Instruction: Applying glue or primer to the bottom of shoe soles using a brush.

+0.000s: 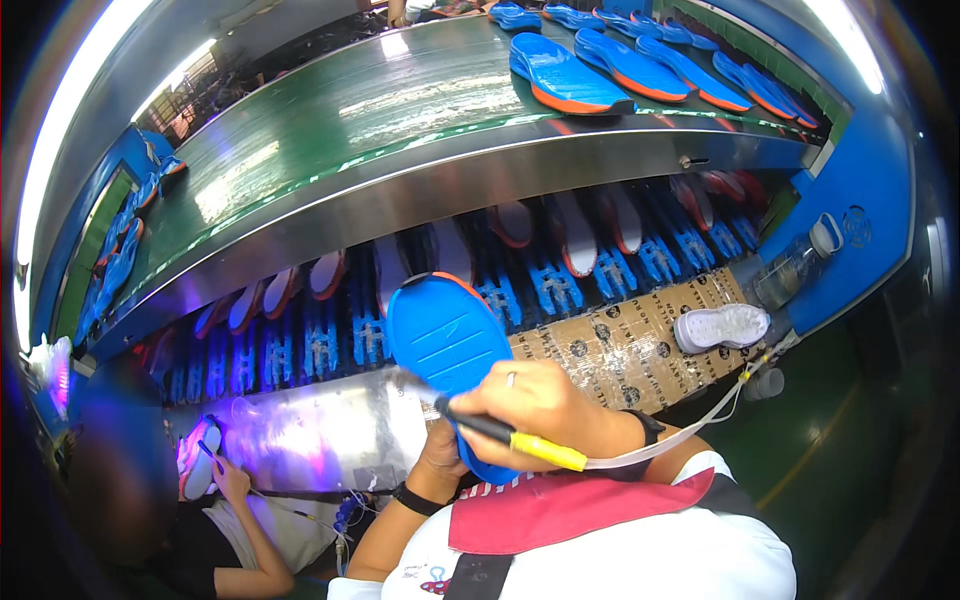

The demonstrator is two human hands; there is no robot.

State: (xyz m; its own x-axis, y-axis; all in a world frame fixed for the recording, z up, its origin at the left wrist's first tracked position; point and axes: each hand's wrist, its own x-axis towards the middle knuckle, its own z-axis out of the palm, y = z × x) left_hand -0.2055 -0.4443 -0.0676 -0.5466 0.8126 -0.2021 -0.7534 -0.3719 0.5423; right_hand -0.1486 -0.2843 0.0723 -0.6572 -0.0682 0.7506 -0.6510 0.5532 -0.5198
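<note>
A blue shoe sole [445,325] with an orange edge at its toe stands tilted in front of me, its grooved face in view. My left hand [440,455] grips it low, near the heel end, partly hidden behind my right wrist. In my right hand [545,400] is a brush [485,425] with a black handle and a yellow rear end, held like a pen. Its bristle end lies over the sole's left edge, smeared; whether it touches cannot be made out. From the yellow end a pale hose [690,430] runs off to the right.
Blue soles [570,75] sit on a green conveyor belt [350,120]. Below runs a row of blue clamps [555,290] with shoes. A white shoe [722,328] lies on taped cardboard [620,350], beside a clear bottle [795,265]. At left, a co-worker's hand [232,482] brushes a shoe.
</note>
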